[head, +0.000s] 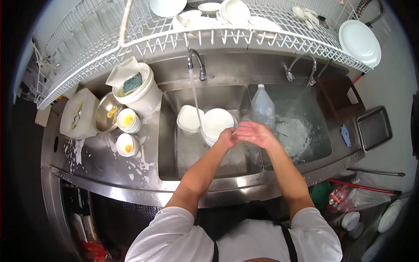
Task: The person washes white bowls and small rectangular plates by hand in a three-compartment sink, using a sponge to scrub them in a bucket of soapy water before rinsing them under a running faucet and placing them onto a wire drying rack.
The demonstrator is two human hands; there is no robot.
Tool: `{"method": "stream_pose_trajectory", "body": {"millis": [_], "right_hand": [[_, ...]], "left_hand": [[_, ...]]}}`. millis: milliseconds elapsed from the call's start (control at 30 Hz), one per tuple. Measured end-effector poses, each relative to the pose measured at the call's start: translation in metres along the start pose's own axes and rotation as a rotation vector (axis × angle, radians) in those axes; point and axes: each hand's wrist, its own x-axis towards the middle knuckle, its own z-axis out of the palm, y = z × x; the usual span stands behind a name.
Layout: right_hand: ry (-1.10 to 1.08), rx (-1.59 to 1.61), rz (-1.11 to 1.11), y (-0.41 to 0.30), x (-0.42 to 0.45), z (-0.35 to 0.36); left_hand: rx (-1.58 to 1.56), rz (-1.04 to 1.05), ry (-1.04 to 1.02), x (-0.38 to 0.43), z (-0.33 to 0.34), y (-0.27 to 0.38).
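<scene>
My left hand (228, 138) is at the right edge of a stack of white bowls (218, 123) in the left sink basin; whether it grips anything is hidden. Just right of it, my right hand (253, 133) is spread, wet and palm up, over the divider between the basins, with nothing seen in it. Water runs from the left faucet (196, 62) beside the stack. A white square container (190, 118) lies left of the bowls. In the water-filled right basin stands a translucent plastic jug (263, 106), behind my right hand.
Left of the sink are a white bucket (144, 93) with a green scouring pad (132, 83), a metal bowl (104, 116), stacked cups (133, 121) and a plastic container (91, 113). A white wire dish rack (209, 34) spans above. A brown crate (338, 98) and metal tray (374, 129) sit right.
</scene>
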Motion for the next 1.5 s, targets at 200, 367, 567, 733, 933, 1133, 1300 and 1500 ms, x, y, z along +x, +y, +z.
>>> {"method": "stream_pose_trajectory", "body": {"millis": [200,367,567,733,933,1133,1300,1500], "right_hand": [[-0.117,-1.063,-0.606,-0.028,-0.014,0.176],[-0.106,-1.388,-1.065,-0.142,-0.118,0.257],[0.362,-1.822,-1.236,-0.292,-0.095,0.307],[0.168,-1.904,-0.898,-0.358,-0.020,0.283],[0.320,-1.824,-0.447,-0.329,0.023,0.319],[0.502,-1.880,-0.420,-0.333,0.044,0.315],[0.231,-1.734,-0.390,-0.323,0.048,0.326],[0.135,-1.765,-0.382,-0.335,0.060,0.313]], "left_hand": [[0.015,0.402,-0.269,0.031,-0.097,0.087],[1.709,0.595,0.286,-0.093,-0.086,0.141],[2.422,0.645,0.283,-0.312,-0.039,0.235],[2.034,0.940,0.346,-0.439,0.039,0.246],[1.781,1.252,0.472,-0.391,0.128,0.317],[1.981,0.927,0.459,-0.323,0.164,0.338],[2.135,1.211,0.714,-0.320,0.155,0.364],[1.779,1.251,0.351,-0.377,0.165,0.323]]}}
